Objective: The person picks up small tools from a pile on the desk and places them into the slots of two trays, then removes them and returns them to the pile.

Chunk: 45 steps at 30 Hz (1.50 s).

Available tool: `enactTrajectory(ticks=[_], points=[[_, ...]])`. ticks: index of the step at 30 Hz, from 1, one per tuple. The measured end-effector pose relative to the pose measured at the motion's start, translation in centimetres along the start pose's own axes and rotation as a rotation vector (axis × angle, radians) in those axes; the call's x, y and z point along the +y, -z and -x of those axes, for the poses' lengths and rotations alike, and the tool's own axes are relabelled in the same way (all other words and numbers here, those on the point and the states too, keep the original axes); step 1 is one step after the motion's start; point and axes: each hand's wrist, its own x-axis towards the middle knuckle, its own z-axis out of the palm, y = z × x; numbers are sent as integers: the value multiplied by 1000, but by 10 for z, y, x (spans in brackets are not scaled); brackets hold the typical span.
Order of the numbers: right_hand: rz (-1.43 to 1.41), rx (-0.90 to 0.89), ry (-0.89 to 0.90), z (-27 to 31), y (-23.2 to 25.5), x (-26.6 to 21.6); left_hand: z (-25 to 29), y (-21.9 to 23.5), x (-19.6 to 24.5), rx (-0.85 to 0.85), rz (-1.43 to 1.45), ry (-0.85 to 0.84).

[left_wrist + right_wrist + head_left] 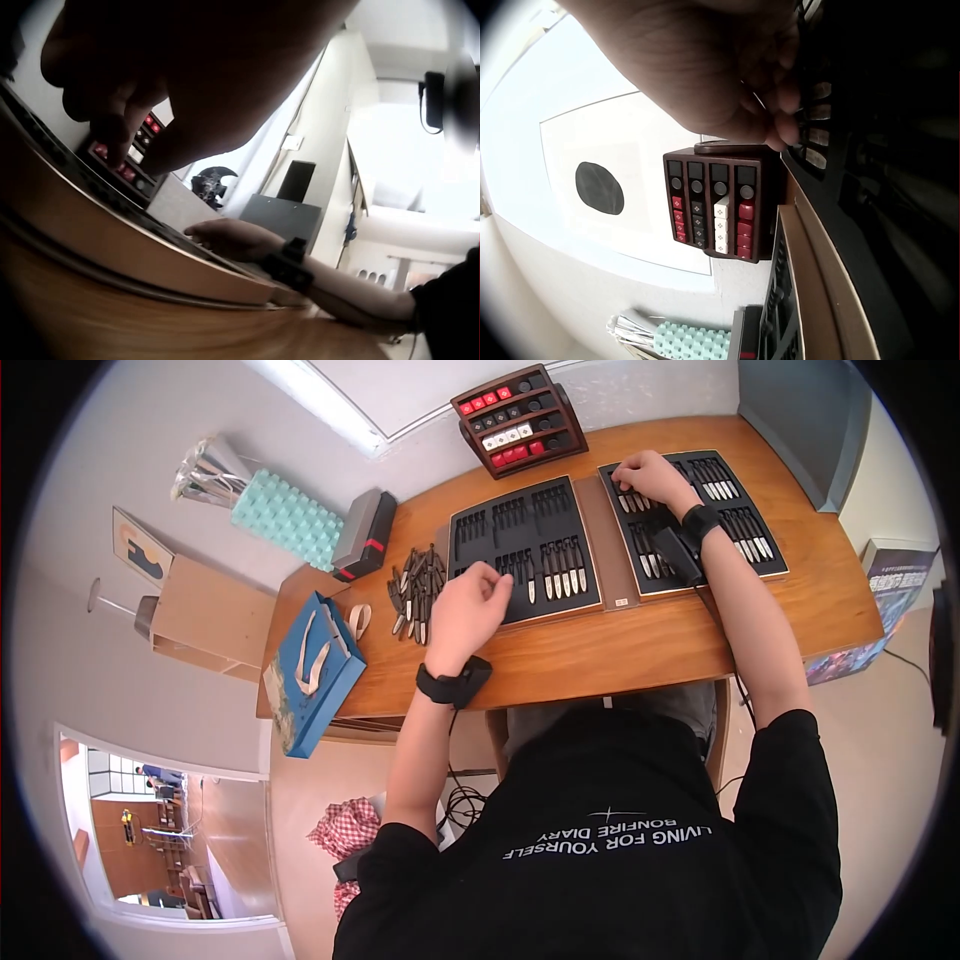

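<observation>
My left hand [468,610], its fingers loosely bent, is over the near left corner of the left case [510,540]. In the left wrist view a gap shows between the finger and thumb of that hand [165,97], with nothing visible in it. My right hand [655,478] is at the far left part of the right case [660,530]. Its fingertips pinch a slim piece, mostly hidden, beside a row of silver-ended pieces [819,135]. Both cases have black slotted inserts; slim pieces with dark handles and silver ends [565,565] stand in rows there.
A loose pile of similar pieces [418,590] lies left of the left case. Beyond are a blue gift bag [318,665], a grey box [365,532] and a wooden rack [520,422] of red, black and white blocks. A grey panel [805,425] stands at right.
</observation>
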Motion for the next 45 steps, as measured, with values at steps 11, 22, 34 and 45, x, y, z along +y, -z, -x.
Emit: enactTrajectory(ticks=[11,22,34,45], points=[[55,-50,-26,2,3,-6,-10,-9,20,-296,-309,-68],[21,-23,-1,1,1,-4,-31,-5,8,-464,-323,-32],[-1,-17,-8,1,1,-4,-43,-4,23,-477,-341,52],[22,-3,7,0,0,-2,-37,69,-92,-194,-260,307]])
